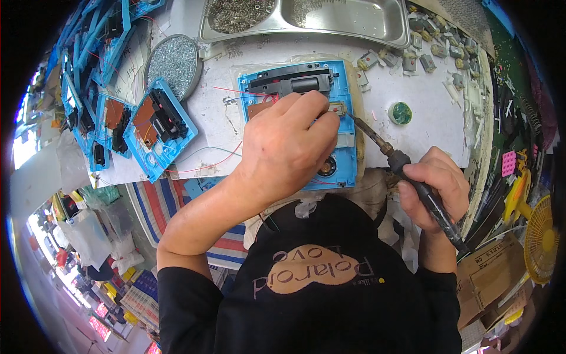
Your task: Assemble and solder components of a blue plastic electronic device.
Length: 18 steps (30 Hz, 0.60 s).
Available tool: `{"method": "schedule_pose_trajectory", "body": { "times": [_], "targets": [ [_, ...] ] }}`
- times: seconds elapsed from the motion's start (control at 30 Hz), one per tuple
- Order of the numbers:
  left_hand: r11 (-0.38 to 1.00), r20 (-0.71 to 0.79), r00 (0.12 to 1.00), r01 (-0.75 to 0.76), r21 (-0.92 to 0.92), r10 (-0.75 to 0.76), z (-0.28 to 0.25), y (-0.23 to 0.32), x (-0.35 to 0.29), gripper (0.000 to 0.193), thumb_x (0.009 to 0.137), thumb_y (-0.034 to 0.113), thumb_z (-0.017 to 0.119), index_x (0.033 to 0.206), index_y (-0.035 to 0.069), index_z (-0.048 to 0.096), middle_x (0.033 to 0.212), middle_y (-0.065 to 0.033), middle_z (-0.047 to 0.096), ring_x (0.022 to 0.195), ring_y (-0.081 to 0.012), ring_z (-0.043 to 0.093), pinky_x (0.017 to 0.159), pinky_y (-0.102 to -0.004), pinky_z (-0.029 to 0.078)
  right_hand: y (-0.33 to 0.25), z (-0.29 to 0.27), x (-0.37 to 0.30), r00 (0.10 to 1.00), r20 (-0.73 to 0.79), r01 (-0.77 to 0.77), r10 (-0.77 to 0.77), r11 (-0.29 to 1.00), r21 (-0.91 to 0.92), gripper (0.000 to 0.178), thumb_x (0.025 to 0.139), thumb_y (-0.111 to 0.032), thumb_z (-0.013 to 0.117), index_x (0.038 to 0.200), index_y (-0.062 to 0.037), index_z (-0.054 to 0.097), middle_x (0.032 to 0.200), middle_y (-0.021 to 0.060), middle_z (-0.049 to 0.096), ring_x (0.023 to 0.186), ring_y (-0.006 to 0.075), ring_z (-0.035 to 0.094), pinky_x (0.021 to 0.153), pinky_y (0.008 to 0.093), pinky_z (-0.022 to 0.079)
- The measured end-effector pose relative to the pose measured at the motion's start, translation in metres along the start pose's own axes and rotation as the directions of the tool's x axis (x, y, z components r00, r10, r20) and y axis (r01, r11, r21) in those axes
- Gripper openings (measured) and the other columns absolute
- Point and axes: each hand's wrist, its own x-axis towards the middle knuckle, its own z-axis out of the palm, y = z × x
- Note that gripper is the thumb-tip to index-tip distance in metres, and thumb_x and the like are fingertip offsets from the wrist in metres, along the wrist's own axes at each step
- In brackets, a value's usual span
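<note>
A blue plastic casing (348, 167) lies on the worktable in front of me. Fitted inside it are a black mechanism (303, 84), red wires and a round speaker-like part (326, 166). My left hand (289, 141) is closed over the casing's middle with its fingers pinched; whatever they hold is hidden beneath them. In my right hand (439, 186) is a soldering iron (434, 209), gripped by its dark handle. Its tip points up-left and reaches the casing's right edge, close to my left fingers; contact cannot be made out.
A small round tin (400, 113) with green contents sits right of the casing. Similar blue casings (162, 130) are piled at left beside a round dish of screws (173, 65). Behind stands a metal tray (348, 23); several small grey parts (427, 62) lie at far right.
</note>
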Motion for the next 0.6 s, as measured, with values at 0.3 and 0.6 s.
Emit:
{"method": "schedule_pose_trajectory", "body": {
  "times": [0.3,0.6],
  "targets": [
    [0.999,0.012,1.0,-0.016,0.039,0.015,0.0051,-0.0005,0.0051,0.017,0.071,0.012,0.072,0.085,0.008,0.063,0.084,-0.0065,0.05,0.072,-0.0236,0.06,0.06,-0.037,0.051,-0.0002,0.0004,-0.0002,1.0,-0.002,-0.001,0.001,1.0,-0.001,0.028,0.079,-0.001,0.079,0.104,-0.0006,0.067,0.063,0.0052,0.055,0.053,0.02,0.051,0.049,0.0304,0.038],
    [0.999,0.035,0.999,0.022,0.026,-0.023,0.0041,0.002,0.006,0.017,0.072,0.009,0.073,0.086,0.008,0.063,0.088,-0.0073,0.053,0.075,-0.0254,0.061,0.062,-0.0375,0.052,0.0021,0.0041,-0.0003,1.0,-0.024,0.016,-0.016,1.0,0.006,0.027,0.078,-0.001,0.08,0.102,0.0001,0.068,0.062,0.0054,0.055,0.052,0.0197,0.051,0.048,0.0299,0.037]
  ]
}}
